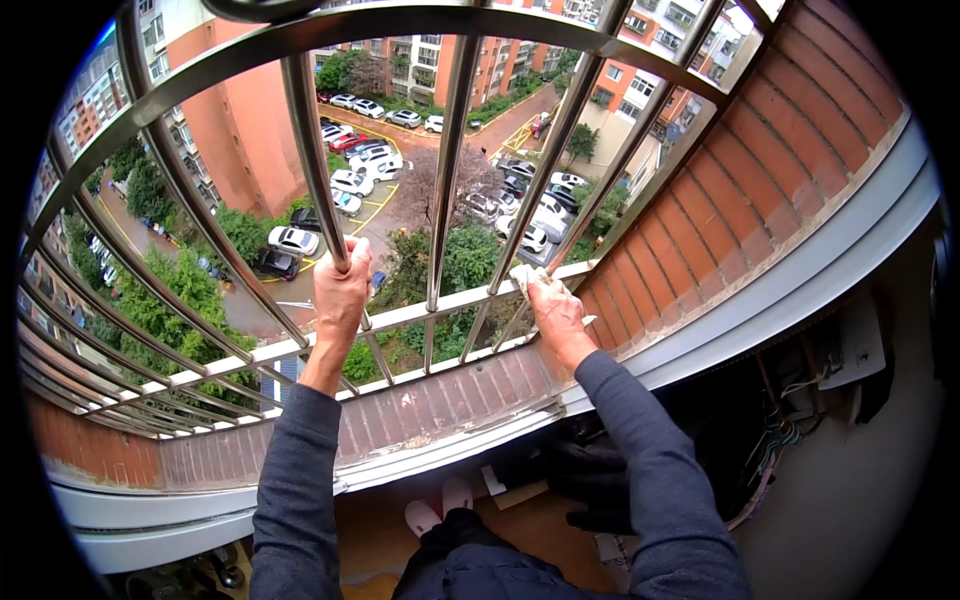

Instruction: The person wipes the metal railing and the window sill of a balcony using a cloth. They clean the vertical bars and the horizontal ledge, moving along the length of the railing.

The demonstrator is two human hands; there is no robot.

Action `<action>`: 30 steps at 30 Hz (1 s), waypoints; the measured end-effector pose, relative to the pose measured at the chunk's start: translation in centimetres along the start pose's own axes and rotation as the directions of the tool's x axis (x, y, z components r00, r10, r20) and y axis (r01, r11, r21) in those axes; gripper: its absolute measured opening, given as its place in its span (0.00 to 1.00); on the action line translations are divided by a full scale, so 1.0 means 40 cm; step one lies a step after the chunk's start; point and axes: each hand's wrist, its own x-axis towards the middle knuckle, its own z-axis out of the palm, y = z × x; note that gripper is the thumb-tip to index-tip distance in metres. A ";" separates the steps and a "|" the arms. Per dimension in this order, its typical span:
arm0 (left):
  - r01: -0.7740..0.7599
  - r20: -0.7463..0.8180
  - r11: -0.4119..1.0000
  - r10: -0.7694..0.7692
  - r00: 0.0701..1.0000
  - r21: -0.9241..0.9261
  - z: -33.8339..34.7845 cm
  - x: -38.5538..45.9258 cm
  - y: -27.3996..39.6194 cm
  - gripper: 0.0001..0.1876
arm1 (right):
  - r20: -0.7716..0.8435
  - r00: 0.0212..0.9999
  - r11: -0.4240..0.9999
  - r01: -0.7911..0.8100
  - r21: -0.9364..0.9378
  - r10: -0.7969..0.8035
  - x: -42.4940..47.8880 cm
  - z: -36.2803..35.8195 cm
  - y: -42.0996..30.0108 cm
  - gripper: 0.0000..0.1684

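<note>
A stainless-steel window guard [480, 300] of upright bars and cross rails stands outside the window opening. My left hand [343, 292] is wrapped around one of its upright bars [309, 142], just above the lower rail. In my right hand [556, 309] is a whitish cloth [529, 277], pressed against the foot of a bar near the right end of the lower rail. Part of the cloth sticks out past the palm. Both arms reach out over the brick sill [442, 397] and the white window frame [450, 442].
An orange tiled wall [712, 217] borders the guard on the right. Far below are parked cars [367, 157], trees [176, 315] and apartment blocks [240, 112]. Inside, slippers [439, 510] show on the floor, with cords and dark items [780, 431] to the right.
</note>
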 end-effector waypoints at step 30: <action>-0.035 -0.065 0.999 0.036 0.997 0.016 0.003 -0.002 -0.014 0.11 | 0.074 0.972 0.936 -0.236 0.260 0.225 -0.045 0.077 0.095 0.26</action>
